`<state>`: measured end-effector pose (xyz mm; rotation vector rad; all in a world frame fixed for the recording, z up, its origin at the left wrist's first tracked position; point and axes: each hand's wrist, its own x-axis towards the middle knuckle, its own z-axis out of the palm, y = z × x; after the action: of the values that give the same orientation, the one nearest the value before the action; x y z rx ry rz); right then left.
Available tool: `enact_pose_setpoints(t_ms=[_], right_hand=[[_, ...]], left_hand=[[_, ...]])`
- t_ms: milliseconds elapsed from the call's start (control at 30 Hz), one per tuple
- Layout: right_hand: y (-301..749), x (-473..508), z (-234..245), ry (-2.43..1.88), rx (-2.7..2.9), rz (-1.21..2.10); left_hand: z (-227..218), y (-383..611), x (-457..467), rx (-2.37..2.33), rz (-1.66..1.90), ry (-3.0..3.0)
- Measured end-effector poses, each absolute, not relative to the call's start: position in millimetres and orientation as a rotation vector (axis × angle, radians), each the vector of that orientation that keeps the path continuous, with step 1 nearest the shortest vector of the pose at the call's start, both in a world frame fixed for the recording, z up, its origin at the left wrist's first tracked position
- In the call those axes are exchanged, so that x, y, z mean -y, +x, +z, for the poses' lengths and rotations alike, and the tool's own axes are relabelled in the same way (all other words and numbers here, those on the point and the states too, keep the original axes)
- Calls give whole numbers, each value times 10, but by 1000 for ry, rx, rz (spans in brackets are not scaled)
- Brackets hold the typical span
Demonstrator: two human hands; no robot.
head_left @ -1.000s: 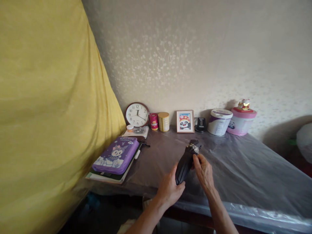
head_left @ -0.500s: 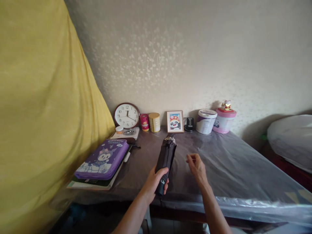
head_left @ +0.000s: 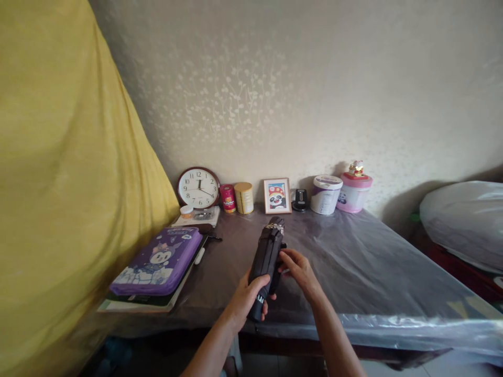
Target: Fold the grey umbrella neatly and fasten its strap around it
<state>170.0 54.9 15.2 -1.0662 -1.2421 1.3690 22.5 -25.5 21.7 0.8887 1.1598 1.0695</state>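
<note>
A folded black umbrella is held tilted above the near part of the table, its handle towards me and its patterned tip pointing away. My left hand wraps round its lower part near the handle, thumb on top. At the umbrella's right side, my right hand pinches the edge of its loose black fabric between thumb and fingers. Some of the right fingertips are hidden behind the cloth.
A purple zip case lies on books at the left, beside a yellow curtain. Along the wall stand a clock, a yellow can, a framed panda picture and a white tub. Plastic sheeting covers the table.
My right hand has moved left from beside the umbrella onto its fabric. My left hand keeps its hold. The view has shifted slightly to the right.
</note>
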Motion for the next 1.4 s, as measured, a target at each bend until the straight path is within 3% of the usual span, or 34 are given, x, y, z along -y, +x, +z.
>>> enact_pose_setpoints(t_ms=[300,667,900,1067,1267,1400], right_hand=[[1714,-522,142,-806,990,1736],[1666,-577,15,-1062,888,1502],[1684,-509,128,-825,885,1681],[1683,-517,110,-941,877,1587],[1641,-550,85,-1120,726,1505],[1623,-542,129,-1180,677,1446]], left_hand=[[331,167,311,-965,908,791],[246,186,305,-1358,884,1125],[254,175,330,-1183,864,978],[234,137,293,-1186,741,934],[220,99,245,-1816,1125,1622],[194,181,317,-1818,1085,2262]])
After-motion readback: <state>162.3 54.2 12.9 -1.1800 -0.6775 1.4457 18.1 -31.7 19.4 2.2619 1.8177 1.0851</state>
